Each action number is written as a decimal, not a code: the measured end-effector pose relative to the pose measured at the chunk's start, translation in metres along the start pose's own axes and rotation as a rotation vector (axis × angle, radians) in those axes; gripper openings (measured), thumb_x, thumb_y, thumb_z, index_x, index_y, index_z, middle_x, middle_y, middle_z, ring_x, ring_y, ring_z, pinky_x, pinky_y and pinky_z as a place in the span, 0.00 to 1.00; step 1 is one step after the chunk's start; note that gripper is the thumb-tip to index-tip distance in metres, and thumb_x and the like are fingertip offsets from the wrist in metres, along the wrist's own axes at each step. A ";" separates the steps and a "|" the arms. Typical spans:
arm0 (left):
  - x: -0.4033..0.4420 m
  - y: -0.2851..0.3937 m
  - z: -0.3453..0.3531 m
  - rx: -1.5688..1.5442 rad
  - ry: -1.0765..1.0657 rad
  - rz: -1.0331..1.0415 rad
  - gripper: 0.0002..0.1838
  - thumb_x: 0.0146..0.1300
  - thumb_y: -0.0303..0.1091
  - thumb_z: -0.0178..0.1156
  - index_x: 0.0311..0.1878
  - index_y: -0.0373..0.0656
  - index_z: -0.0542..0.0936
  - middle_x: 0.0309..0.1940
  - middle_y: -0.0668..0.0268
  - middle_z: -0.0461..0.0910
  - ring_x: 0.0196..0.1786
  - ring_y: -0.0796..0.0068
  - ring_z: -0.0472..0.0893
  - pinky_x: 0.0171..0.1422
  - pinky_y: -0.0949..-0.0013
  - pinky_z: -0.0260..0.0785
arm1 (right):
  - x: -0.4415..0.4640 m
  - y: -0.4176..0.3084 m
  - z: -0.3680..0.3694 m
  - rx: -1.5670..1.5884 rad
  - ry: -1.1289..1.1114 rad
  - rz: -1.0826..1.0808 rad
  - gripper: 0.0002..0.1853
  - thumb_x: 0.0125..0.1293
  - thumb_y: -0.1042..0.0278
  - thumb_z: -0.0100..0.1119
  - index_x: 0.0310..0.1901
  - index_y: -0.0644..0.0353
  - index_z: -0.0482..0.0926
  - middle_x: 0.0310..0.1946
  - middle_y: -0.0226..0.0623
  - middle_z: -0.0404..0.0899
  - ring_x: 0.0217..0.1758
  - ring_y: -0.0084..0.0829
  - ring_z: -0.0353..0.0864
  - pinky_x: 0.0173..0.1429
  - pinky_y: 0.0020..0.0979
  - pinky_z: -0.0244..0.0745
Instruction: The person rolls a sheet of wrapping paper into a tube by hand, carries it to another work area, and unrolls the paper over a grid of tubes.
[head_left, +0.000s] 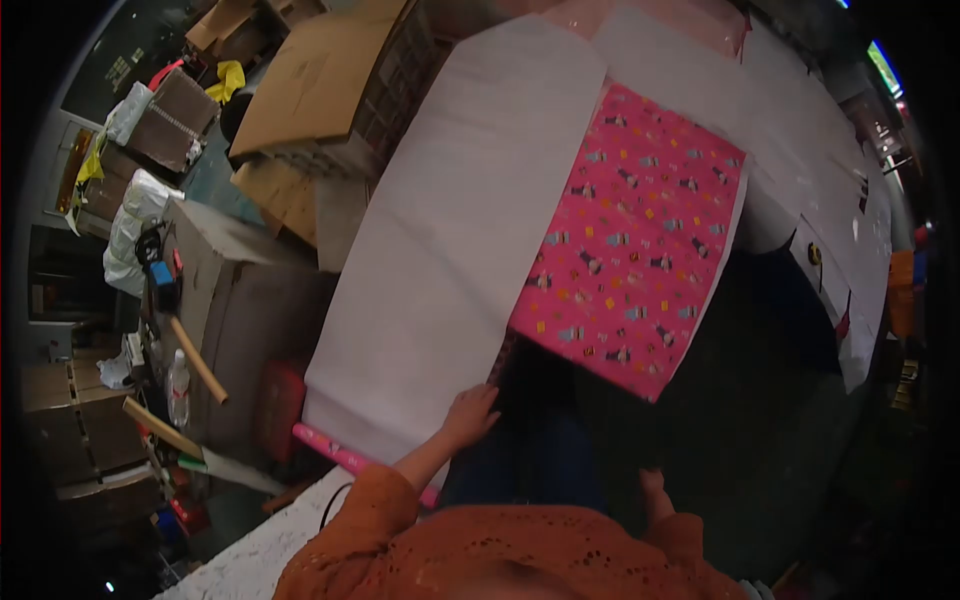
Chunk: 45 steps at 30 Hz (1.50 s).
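Note:
My left hand (pixel 471 414) lies at the right edge of a large white paper sheet (pixel 440 220), fingers stretched out and apart, with nothing seen in them. Just beyond its fingertips is the near corner of a pink printed sheet (pixel 640 240) with small figures on it, lying flat on the table beside the white paper. My right hand (pixel 653 484) hangs low by my side, away from the table. Its fingers are too dark and small to make out. Below my left forearm, a pink printed roll (pixel 345 452) runs along the white sheet's near end.
Cardboard boxes (pixel 315 80) are stacked at the upper left. A grey cabinet (pixel 235 300) stands to the left, with a clear bottle (pixel 179 388) and cardboard tubes (pixel 198 360) near it. Another white-covered table (pixel 820 190) stretches along the right, with a tape roll (pixel 814 254) on it.

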<state>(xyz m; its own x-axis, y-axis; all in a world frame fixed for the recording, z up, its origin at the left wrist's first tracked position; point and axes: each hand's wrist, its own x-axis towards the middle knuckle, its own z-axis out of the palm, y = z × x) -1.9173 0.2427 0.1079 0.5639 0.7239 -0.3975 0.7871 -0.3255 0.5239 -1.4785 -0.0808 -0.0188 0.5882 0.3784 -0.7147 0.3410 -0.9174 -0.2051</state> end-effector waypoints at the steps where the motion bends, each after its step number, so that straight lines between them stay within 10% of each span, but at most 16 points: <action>1: -0.031 0.002 0.011 -0.020 -0.035 -0.033 0.28 0.65 0.43 0.62 0.65 0.42 0.72 0.66 0.53 0.71 0.69 0.51 0.70 0.71 0.50 0.64 | -0.038 0.019 -0.005 -0.032 -0.035 0.023 0.28 0.63 0.61 0.63 0.60 0.69 0.75 0.47 0.58 0.84 0.53 0.54 0.84 0.56 0.47 0.79; 3: -0.074 0.001 0.025 0.019 -0.214 -0.193 0.24 0.64 0.41 0.62 0.60 0.40 0.75 0.59 0.53 0.76 0.62 0.49 0.74 0.63 0.50 0.71 | -0.073 -0.001 -0.020 0.270 -0.494 0.283 0.23 0.66 0.61 0.61 0.58 0.66 0.77 0.37 0.49 0.84 0.37 0.43 0.86 0.38 0.43 0.80; 6: -0.149 -0.006 0.061 0.038 -0.262 -0.291 0.26 0.63 0.42 0.63 0.60 0.39 0.73 0.61 0.52 0.74 0.64 0.48 0.73 0.59 0.48 0.73 | -0.092 -0.011 -0.034 0.258 -0.449 0.199 0.19 0.68 0.63 0.59 0.57 0.63 0.77 0.35 0.40 0.82 0.28 0.32 0.82 0.26 0.35 0.75; 15: -0.105 -0.009 0.112 0.157 0.270 -0.547 0.41 0.60 0.41 0.68 0.73 0.38 0.62 0.74 0.48 0.61 0.75 0.46 0.62 0.74 0.47 0.61 | -0.064 0.000 -0.108 0.510 -0.305 -0.157 0.24 0.68 0.64 0.62 0.64 0.61 0.74 0.42 0.36 0.82 0.35 0.27 0.83 0.34 0.28 0.78; 24: -0.087 -0.002 0.149 0.170 0.111 -0.675 0.54 0.59 0.41 0.70 0.81 0.47 0.46 0.83 0.55 0.39 0.83 0.47 0.44 0.75 0.34 0.54 | -0.083 0.191 -0.160 -0.359 -0.136 -0.130 0.20 0.61 0.60 0.64 0.50 0.67 0.83 0.44 0.51 0.87 0.51 0.44 0.86 0.56 0.39 0.80; 36: -0.100 -0.005 0.139 0.166 0.066 -0.618 0.48 0.58 0.31 0.66 0.80 0.47 0.52 0.82 0.52 0.41 0.83 0.48 0.45 0.74 0.37 0.58 | -0.065 -0.127 -0.069 -0.007 -0.338 -0.560 0.19 0.67 0.66 0.60 0.57 0.65 0.80 0.46 0.46 0.85 0.50 0.37 0.85 0.56 0.34 0.79; 45: -0.102 -0.006 0.133 0.173 0.082 -0.536 0.42 0.60 0.26 0.59 0.78 0.46 0.56 0.81 0.51 0.46 0.82 0.47 0.48 0.73 0.36 0.59 | -0.058 -0.153 -0.053 -0.204 -0.343 -0.582 0.20 0.64 0.62 0.62 0.54 0.63 0.82 0.46 0.51 0.86 0.52 0.45 0.86 0.57 0.38 0.79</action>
<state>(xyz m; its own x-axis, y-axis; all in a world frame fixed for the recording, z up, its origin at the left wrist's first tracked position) -1.9467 0.0898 0.0456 0.0588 0.8578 -0.5106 0.9913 0.0102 0.1314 -1.5258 0.0444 0.0892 0.0156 0.7094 -0.7046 0.6806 -0.5238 -0.5123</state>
